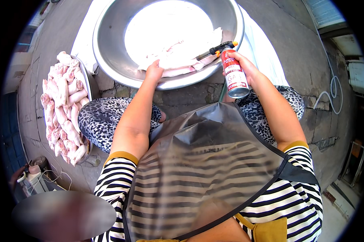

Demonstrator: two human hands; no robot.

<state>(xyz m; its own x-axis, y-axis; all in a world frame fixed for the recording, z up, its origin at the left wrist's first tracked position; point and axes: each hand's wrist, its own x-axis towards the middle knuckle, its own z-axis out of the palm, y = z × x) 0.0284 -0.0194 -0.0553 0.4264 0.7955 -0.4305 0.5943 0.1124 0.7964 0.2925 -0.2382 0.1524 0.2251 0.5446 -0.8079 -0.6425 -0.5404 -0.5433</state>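
Note:
My left hand (154,71) grips the end of a pale pig's trotter (178,71) at the near side of a wide metal basin (108,48). My right hand (248,66) is wrapped round the red and white gas canister of a blowtorch (233,72). Its black nozzle with orange parts points left, close over the meat. More pale trotters (217,38) lie in the basin, but bright glare washes out its middle and blurs their outlines. I cannot make out a flame.
A tray (86,76) heaped with several raw trotters (63,105) stands on the left, beside my knee. White cloth (266,52) lies under the basin. A pale hose (340,90) curls on the paved ground at the right. A blurred oval covers the lower left.

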